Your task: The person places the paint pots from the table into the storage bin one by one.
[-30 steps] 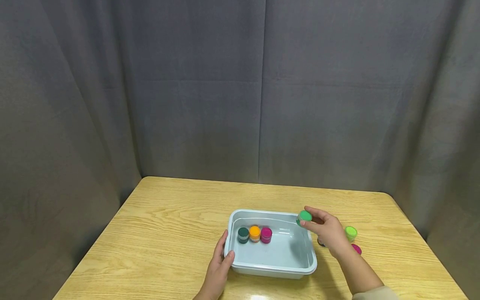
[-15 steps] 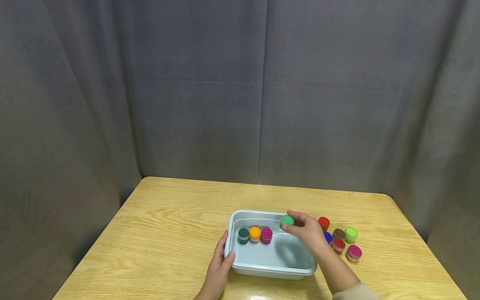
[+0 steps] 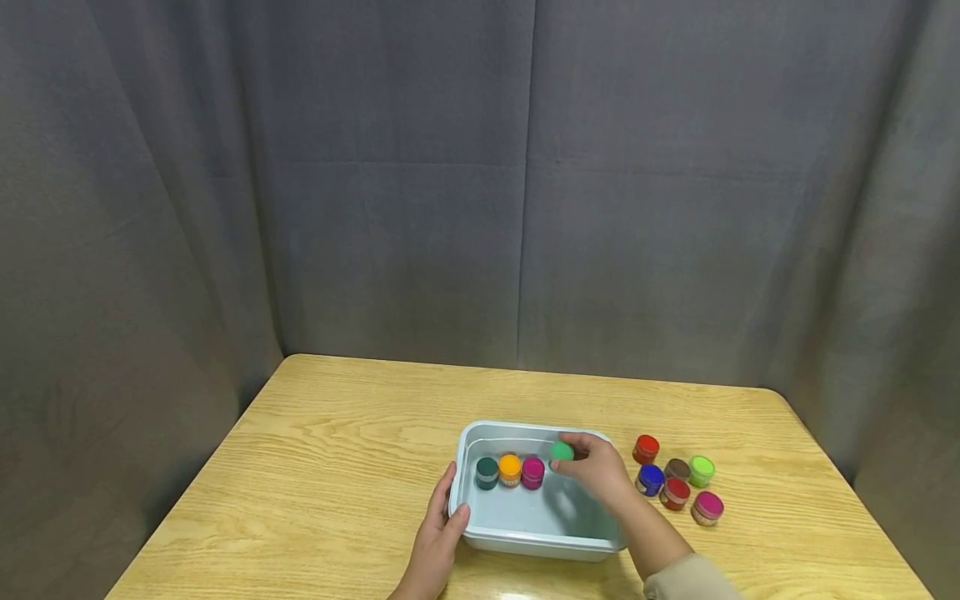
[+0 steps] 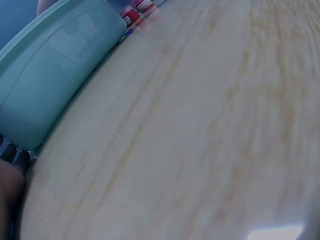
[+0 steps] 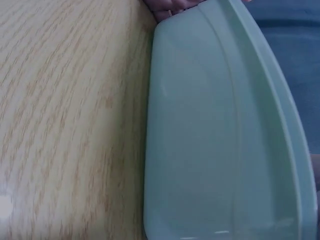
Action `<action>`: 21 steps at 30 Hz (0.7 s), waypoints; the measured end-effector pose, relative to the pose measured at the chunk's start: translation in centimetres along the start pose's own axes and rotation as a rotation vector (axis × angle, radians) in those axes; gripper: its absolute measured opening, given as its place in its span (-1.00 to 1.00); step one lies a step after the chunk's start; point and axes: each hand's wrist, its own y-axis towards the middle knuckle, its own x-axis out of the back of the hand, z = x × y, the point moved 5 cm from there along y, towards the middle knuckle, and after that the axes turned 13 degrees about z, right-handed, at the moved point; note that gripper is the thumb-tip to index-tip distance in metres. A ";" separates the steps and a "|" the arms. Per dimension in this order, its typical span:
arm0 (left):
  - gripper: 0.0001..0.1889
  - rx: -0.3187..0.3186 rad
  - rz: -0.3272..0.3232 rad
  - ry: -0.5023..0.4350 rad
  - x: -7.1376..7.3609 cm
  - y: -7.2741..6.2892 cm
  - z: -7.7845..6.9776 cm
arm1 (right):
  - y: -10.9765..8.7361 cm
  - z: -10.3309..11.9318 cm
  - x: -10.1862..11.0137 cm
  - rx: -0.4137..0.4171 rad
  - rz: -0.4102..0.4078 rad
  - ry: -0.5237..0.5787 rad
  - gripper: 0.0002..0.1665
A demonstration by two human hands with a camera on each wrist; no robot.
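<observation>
My right hand (image 3: 594, 472) pinches a small jar with a green lid (image 3: 561, 452) between thumb and fingers, inside a pale blue plastic tub (image 3: 540, 542). Just left of it a row of small jars stands upright in the tub: one magenta (image 3: 533, 472), one orange (image 3: 510, 469) and one dark green (image 3: 487, 472). At the tub's left end my left hand (image 3: 438, 533) grips the rim, thumb on top and fingers along the outside. The left wrist view has the tub's outer wall (image 4: 55, 65) and part of the left hand at the lower left corner.
Right of the tub several more jars stand grouped on the wooden table (image 3: 337, 450): red (image 3: 647, 448), blue (image 3: 650, 479), brown (image 3: 677, 469), lime green (image 3: 702, 471), dark red (image 3: 675, 493) and magenta. Grey curtains (image 3: 397, 183) hang behind the table and at both sides.
My right hand has carried the green-lidded jar leftward from over the tub's right rim to beside the magenta jar, uncovering the jars on the table. The left hand has stayed on the rim.
</observation>
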 end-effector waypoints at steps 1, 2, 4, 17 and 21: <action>-0.37 -0.001 0.002 -0.004 0.0 0.0 0.0 | 0.1 -0.1 -0.1 -0.002 0.000 -0.001 -0.45; -0.37 0.000 0.003 -0.006 0.0 0.0 0.0 | 0.2 -0.1 -0.2 0.002 0.001 -0.008 -0.46; -0.37 -0.001 0.003 -0.001 0.0 0.0 0.0 | 0.4 -0.2 -0.4 -0.004 0.004 -0.008 -0.47; -0.37 -0.004 0.012 -0.016 0.0 0.0 -0.2 | 1.0 -1.0 -1.0 -0.070 0.040 -0.039 -0.50; -0.37 0.002 0.008 -0.013 0.0 0.0 -0.2 | 1.1 -1.3 -1.2 -0.089 0.049 -0.068 -0.53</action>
